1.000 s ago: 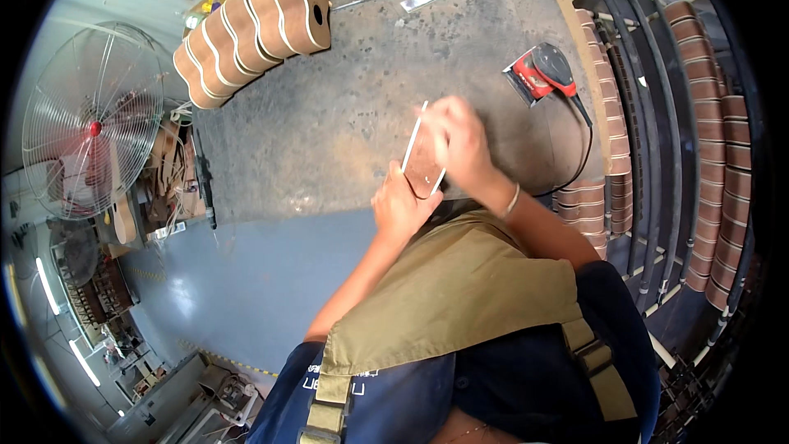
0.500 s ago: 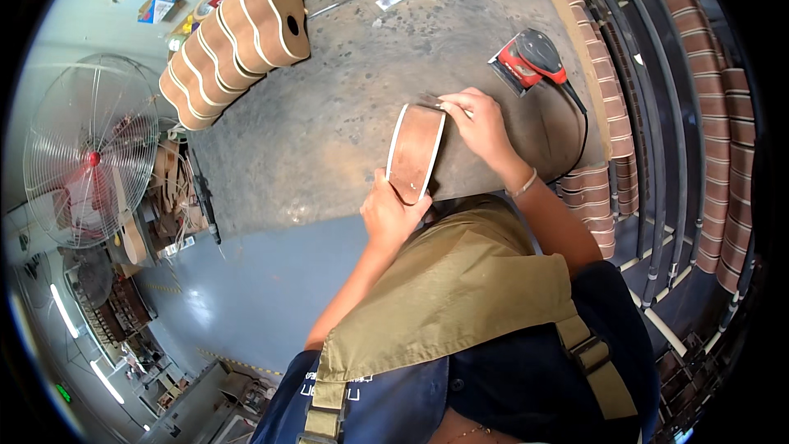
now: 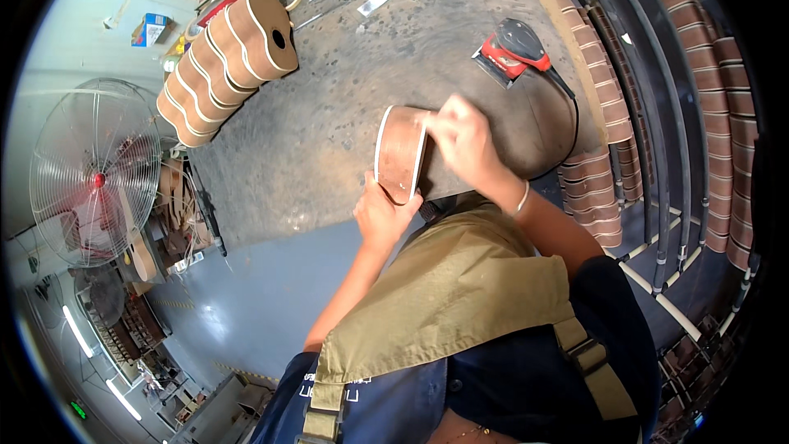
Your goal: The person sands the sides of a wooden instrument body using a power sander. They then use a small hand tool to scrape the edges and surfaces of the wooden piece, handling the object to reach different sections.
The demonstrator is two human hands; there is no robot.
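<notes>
My left hand [image 3: 380, 212] grips the near end of a brown wooden piece [image 3: 398, 154], which has white edging and looks like a small guitar body seen from its side, at the bench's front edge. My right hand [image 3: 464, 141] is beside its right white edge near the far end, fingers curled; what they hold, if anything, is hidden.
A stack of guitar-shaped bodies [image 3: 215, 74] lies at the back left of the worn bench [image 3: 329, 90]. A red-black sander [image 3: 509, 49] with a cord sits at right, beside racks of bodies [image 3: 723, 156]. Tapes and boxes crowd the back; a fan [image 3: 94, 164] stands left.
The piece and my left hand have shifted slightly left. My right hand has moved from the far end down and left along the edge. The view has shifted over the bench.
</notes>
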